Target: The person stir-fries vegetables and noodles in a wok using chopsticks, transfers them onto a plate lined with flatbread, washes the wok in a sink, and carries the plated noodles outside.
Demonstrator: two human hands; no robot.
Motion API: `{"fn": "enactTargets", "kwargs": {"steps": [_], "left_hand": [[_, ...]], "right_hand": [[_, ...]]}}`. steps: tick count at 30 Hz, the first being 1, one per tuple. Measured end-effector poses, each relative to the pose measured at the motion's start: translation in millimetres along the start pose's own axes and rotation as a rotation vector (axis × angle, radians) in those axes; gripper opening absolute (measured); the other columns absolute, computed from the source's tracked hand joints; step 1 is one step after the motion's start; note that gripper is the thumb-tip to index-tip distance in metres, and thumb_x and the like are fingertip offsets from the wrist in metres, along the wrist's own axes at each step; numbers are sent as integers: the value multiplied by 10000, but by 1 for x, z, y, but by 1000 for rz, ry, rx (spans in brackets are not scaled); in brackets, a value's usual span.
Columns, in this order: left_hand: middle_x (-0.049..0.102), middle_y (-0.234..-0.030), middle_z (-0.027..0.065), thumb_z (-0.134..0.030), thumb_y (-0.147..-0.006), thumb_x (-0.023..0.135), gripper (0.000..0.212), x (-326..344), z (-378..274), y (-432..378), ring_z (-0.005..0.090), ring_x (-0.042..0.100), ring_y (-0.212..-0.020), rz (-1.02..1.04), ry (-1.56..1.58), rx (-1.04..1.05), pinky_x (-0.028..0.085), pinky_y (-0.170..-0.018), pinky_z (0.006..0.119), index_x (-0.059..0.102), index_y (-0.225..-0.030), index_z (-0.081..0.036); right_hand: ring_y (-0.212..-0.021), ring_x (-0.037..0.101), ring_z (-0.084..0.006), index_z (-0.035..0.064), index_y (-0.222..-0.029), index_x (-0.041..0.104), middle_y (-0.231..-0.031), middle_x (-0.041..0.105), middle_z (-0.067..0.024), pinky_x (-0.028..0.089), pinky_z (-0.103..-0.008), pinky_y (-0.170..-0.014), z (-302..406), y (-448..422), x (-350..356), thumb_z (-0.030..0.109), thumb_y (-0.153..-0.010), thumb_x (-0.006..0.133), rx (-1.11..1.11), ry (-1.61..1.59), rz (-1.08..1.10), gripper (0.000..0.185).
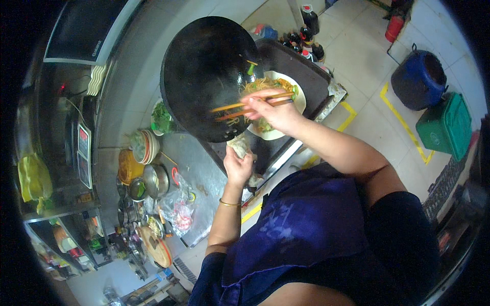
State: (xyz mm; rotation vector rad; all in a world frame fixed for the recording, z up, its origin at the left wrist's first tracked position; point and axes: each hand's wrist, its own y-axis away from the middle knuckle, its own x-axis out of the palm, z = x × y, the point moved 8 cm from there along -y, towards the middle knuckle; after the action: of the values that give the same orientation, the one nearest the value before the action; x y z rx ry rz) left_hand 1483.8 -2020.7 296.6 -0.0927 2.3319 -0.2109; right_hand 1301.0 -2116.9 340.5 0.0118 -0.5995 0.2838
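My left hand (238, 165) grips the handle of a black wok (199, 80) through a pale cloth (238, 145). The wok is tilted, its right side over a white plate (301, 105). Fried noodles with green vegetables (281, 84) lie on the plate, partly hidden by my right hand and the wok. In my right hand (270, 111) is a pair of wooden chopsticks (229, 108), their tips inside the wok. A few noodle strands and a green piece (251, 69) cling to the wok's inner wall. Beneath the plate is a dark tray-like surface (310, 72).
Dark sauce bottles (306, 36) stand beyond the dark surface. Left on the steel counter (203, 168) are stacked bowls (149, 147), a metal pot (156, 179), plastic bags (180, 210) and a round cutting board (155, 246). A blue barrel (415, 82) and green bin (446, 126) stand on the floor.
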Motion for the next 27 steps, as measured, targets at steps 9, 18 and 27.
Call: {"fn": "enactTargets", "kwargs": {"steps": [9, 18, 27], "left_hand": [[650, -906, 196, -128, -725, 603, 384, 6, 14, -2, 333, 648, -859, -35, 62, -66, 501, -751, 367, 502, -1074, -1], [647, -831, 189, -137, -721, 618, 352, -3, -7, -7, 356, 643, -739, -25, -101, -54, 508, -675, 388, 512, -1034, -18], [641, -823, 184, -119, -702, 638, 363, -7, -13, 1, 359, 642, -756, -80, -22, 54, 508, -673, 392, 517, -1031, -21]], "right_hand": [[-834, 638, -143, -4, -1014, 641, -933, 663, -94, 538, -265, -734, -2, 10, -37, 125, -922, 541, 3, 266, 25, 188], [-831, 636, -172, 6, -1007, 625, -965, 645, -113, 548, -278, -705, -21, 5, -109, 155, -932, 527, 25, 235, -248, 193], [-783, 610, -206, 47, -980, 600, -888, 612, -99, 537, -296, -720, -101, -18, -175, 143, -896, 564, 185, -592, -665, 132]]}}
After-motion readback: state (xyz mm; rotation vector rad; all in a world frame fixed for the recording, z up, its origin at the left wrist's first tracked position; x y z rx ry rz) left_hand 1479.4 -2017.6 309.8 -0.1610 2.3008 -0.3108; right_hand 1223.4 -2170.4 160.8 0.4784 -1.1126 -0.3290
